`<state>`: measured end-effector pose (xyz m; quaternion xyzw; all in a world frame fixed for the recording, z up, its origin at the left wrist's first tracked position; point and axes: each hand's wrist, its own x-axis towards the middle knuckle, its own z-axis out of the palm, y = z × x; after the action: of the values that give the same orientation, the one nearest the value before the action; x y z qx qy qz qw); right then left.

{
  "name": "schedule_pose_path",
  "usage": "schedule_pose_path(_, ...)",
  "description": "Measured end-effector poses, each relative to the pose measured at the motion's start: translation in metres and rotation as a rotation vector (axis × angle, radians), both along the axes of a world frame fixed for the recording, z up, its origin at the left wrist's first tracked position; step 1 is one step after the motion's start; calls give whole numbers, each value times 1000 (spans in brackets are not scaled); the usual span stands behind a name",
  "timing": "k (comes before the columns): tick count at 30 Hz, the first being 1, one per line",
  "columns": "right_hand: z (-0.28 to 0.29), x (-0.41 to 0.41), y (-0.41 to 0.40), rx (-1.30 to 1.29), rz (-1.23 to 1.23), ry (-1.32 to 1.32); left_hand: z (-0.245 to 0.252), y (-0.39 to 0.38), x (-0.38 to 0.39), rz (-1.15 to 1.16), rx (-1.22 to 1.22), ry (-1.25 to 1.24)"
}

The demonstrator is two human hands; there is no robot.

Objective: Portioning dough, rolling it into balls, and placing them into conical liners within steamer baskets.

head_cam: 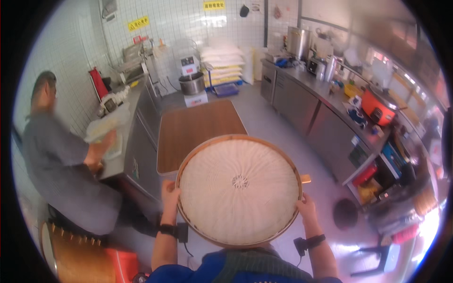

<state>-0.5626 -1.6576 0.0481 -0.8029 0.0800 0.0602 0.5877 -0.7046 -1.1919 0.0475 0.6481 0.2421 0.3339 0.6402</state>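
I hold a large round bamboo steamer basket (pixel 212 208) level in front of my body. Its pale liner is pleated outward from a small openwork centre. My left hand (pixel 170 191) grips the wooden rim on the left, thumb on top. On the right side, my right hand (pixel 306 205) grips the same rim. A small wooden tab (pixel 305 178) sticks out beyond the rim above my right hand. Dark straps with small boxes and cables circle both my wrists. No food lies on the liner.
Ahead stands a brown-topped table (pixel 198 123), partly hidden by the steamer. A person in grey (pixel 67 159) works at the left steel counter (pixel 131 131). A long steel counter (pixel 297 95) bearing an orange cooker (pixel 378 106) runs along the right. Behind are a mixer (pixel 191 83) and stacked sacks (pixel 222 62).
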Motion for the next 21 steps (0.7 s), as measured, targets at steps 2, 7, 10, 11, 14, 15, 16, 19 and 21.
schedule_pose_path(2, 1, 42, 23, -152, 90, 28, -38, 19, 2, 167, 84, 48)
schedule_pose_path(7, -6, 165, 51, -275, 316, 30, -32, -7, 31, 308, -116, 102)
schedule_pose_path(10, -13, 229, 87, -218, 425, 28, -46, -11, 49, 432, -148, 60)
schedule_pose_path(11, -14, 248, 100, -135, 441, -10, -55, -11, 55, 484, -140, 25)
schedule_pose_path(14, -11, 300, 151, -78, 566, 61, -82, 4, 65, 585, -293, 58)
schedule_pose_path(15, -18, 316, 167, -94, 577, 55, -92, 10, 70, 598, -209, 57)
schedule_pose_path(16, -28, 332, 182, -119, 645, 37, -100, 17, 72, 591, -163, 15)
schedule_pose_path(19, -18, 391, 220, -156, 774, 42, -74, 12, 123, 683, -83, 156)
schedule_pose_path(21, -15, 413, 247, -127, 846, 77, -60, 18, 141, 718, -141, 235)
